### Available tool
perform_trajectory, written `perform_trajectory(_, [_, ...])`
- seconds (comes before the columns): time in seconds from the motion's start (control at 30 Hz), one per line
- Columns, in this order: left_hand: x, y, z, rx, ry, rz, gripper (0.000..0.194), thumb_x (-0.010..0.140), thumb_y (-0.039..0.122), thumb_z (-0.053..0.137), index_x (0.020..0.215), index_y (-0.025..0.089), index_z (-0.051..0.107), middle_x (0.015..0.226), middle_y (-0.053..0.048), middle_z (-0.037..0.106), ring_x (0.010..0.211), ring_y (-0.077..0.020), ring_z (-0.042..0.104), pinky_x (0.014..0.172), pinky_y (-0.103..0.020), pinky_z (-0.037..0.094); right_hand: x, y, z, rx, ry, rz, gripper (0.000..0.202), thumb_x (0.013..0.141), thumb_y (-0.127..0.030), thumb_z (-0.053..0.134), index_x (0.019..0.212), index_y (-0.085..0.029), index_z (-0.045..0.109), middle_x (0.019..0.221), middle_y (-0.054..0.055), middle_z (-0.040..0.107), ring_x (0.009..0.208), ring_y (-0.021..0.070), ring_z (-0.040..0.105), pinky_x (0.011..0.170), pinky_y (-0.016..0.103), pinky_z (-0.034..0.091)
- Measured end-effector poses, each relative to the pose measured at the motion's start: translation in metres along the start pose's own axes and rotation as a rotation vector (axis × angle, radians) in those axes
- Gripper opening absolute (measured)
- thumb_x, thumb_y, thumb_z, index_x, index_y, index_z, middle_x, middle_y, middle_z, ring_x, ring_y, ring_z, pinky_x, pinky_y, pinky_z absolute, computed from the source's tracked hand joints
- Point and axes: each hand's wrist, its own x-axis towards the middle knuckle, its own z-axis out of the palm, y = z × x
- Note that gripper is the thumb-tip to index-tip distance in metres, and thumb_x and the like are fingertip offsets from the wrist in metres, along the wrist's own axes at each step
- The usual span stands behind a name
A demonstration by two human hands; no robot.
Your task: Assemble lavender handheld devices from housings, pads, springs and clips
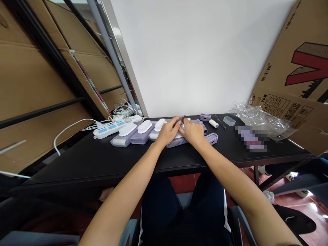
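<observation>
My left hand (167, 131) and my right hand (194, 131) meet at the middle of the black table, above a purple case (176, 142). Their fingertips close around a small dark purple piece (181, 118), too small to identify. White ribbed material shows under my fingers. Left of my hands stand purple devices (139, 137) with white oval tops (145, 126). Right of my right hand lie an open-ended purple shell (212, 138), a white cylinder (213, 123), a small purple cap (205, 117), a dark spring (220, 122) and a clear plastic cup (229, 121).
A white power strip (109, 130) with tangled cables is at the table's left. Crumpled clear plastic (263, 118) and a blurred purple packet (251, 138) lie on the right. Cardboard boxes (294, 78) flank the table (107, 160); a white panel (200, 58) stands behind.
</observation>
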Motion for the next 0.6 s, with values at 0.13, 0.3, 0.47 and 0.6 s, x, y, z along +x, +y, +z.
perform_trajectory(0.13, [0.0006,0.0001,-0.0012,0.029,-0.001,-0.004,0.042,0.105,0.048,0.044,0.124,0.021,0.068,0.106,-0.006,0.078,0.095,-0.0195,0.073,0.083,-0.029,0.058,-0.0004,-0.0003,0.0021,-0.001,0.032,-0.004,0.038,0.106,-0.044,0.038,0.117,-0.016,0.061,0.106,0.015,0.078,0.09,0.0286,0.076,0.073,0.032,0.048])
perform_trajectory(0.3, [0.0006,0.0009,-0.0027,0.122,-0.017,0.008,0.041,0.106,0.045,0.042,0.129,0.02,0.065,0.108,-0.007,0.077,0.094,-0.0203,0.073,0.081,-0.029,0.056,-0.0003,-0.0005,0.0031,-0.016,0.024,-0.009,0.038,0.105,-0.044,0.037,0.115,-0.016,0.061,0.105,0.016,0.078,0.09,0.0293,0.076,0.073,0.033,0.048])
perform_trajectory(0.47, [0.0008,0.0043,-0.0026,0.204,-0.018,-0.017,0.041,0.106,0.042,0.039,0.131,0.02,0.063,0.105,-0.007,0.077,0.09,-0.0212,0.073,0.08,-0.029,0.054,-0.0006,-0.0002,0.0019,-0.027,0.025,-0.011,0.037,0.105,-0.044,0.038,0.116,-0.017,0.061,0.106,0.014,0.078,0.089,0.0288,0.076,0.073,0.032,0.048])
perform_trajectory(0.6, [0.0011,0.0045,-0.0019,0.219,-0.015,0.002,0.04,0.106,0.041,0.039,0.13,0.02,0.063,0.107,-0.007,0.077,0.091,-0.0218,0.073,0.08,-0.029,0.053,-0.0027,0.0021,-0.0025,0.016,0.02,-0.003,0.042,0.104,-0.049,0.039,0.118,-0.018,0.063,0.102,0.013,0.079,0.09,0.029,0.075,0.076,0.033,0.047])
